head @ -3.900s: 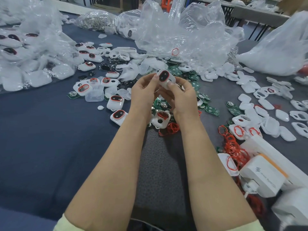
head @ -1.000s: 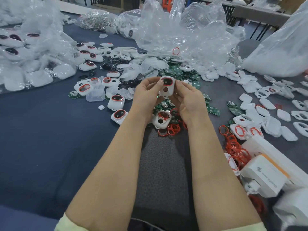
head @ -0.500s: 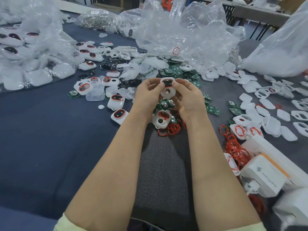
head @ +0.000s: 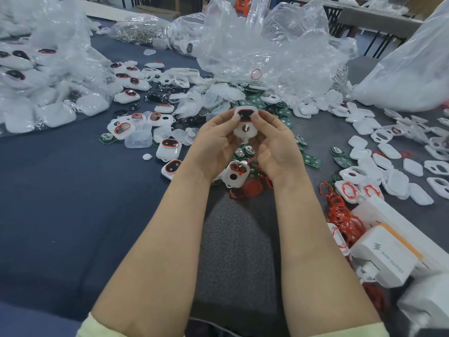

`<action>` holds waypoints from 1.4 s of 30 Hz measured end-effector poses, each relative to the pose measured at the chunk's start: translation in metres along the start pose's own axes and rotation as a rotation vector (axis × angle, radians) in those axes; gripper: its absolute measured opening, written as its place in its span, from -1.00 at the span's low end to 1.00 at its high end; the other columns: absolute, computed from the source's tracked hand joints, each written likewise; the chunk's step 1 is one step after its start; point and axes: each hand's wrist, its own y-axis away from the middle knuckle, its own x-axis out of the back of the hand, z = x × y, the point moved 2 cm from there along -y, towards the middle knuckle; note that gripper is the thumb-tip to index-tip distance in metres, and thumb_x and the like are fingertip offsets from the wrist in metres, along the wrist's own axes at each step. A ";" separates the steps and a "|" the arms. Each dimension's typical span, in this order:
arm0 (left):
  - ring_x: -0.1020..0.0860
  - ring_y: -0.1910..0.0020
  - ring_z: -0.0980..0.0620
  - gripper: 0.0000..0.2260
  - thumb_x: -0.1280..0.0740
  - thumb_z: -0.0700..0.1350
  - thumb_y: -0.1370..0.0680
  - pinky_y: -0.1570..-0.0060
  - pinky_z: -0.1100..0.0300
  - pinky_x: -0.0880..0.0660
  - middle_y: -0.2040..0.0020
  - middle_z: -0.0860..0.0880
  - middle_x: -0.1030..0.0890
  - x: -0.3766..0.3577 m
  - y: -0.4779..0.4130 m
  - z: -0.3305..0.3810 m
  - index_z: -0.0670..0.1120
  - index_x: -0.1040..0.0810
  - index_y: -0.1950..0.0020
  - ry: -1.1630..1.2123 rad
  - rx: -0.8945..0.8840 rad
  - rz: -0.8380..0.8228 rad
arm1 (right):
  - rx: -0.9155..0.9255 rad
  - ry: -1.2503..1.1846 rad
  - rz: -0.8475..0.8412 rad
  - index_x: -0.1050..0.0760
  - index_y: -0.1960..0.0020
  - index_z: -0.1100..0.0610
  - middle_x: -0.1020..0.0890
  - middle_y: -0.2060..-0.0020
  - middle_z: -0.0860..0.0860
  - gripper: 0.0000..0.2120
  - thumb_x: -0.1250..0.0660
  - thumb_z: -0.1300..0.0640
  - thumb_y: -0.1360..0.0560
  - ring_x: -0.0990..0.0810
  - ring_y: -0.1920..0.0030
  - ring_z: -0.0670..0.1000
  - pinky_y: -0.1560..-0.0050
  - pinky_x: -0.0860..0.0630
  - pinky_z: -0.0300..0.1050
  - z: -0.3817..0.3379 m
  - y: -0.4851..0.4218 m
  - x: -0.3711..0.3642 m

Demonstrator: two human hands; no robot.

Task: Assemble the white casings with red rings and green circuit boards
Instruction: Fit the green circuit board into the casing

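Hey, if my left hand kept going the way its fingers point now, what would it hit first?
The small white plastic casing with a red ring, which your left hand is pinching; just past it, probably your right hand.

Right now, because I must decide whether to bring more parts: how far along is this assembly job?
Done: ringed casings lie left of the hands, with more in the bag at far left. In hand: the left hand and right hand pinch one casing that has a ring fitted. Left: loose red rings, green circuit boards and many bare white shells at right.
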 end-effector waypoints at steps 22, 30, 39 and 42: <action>-0.48 0.34 0.14 -0.88 -0.39 0.00 -0.53 0.30 0.31 -0.44 0.33 0.07 -0.53 0.009 -0.001 -0.005 -0.04 -0.54 0.09 -0.311 -0.036 0.228 | 0.147 0.344 -0.038 -0.52 0.11 0.01 -0.61 0.19 -0.12 -0.88 -0.28 0.17 -0.57 -0.55 0.13 -0.14 0.08 -0.47 -0.21 -0.006 0.005 -0.003; -0.64 0.09 0.08 -0.78 -0.23 0.04 -0.62 0.09 0.19 -0.59 0.08 0.01 -0.65 0.005 -0.005 -0.008 -0.05 -0.59 0.05 -0.442 -0.124 0.249 | 0.360 0.744 0.054 -0.52 0.12 -0.06 -0.60 0.22 -0.15 -0.93 -0.33 0.05 -0.55 -0.56 0.18 -0.19 0.03 -0.54 -0.19 -0.002 0.005 -0.007; -0.66 0.27 0.09 -0.77 -0.21 -0.03 -0.64 0.12 0.14 -0.64 0.17 -0.08 -0.66 0.006 -0.003 -0.006 -0.17 -0.55 -0.06 -0.534 -0.257 0.350 | 0.377 0.754 0.127 -0.50 0.08 -0.02 -0.60 0.16 -0.09 -0.92 -0.30 0.13 -0.57 -0.57 0.11 -0.14 0.02 -0.51 -0.25 -0.002 0.003 -0.003; -0.67 0.28 0.06 -0.68 -0.18 0.05 -0.64 0.22 0.21 -0.61 0.30 -0.05 -0.68 0.004 -0.002 -0.004 -0.11 -0.58 0.12 -0.411 -0.203 0.325 | 0.413 0.974 0.057 -0.51 0.02 0.04 -0.61 0.09 -0.09 -0.95 -0.30 0.16 -0.56 -0.57 0.01 -0.12 0.02 -0.46 -0.33 0.000 0.004 -0.008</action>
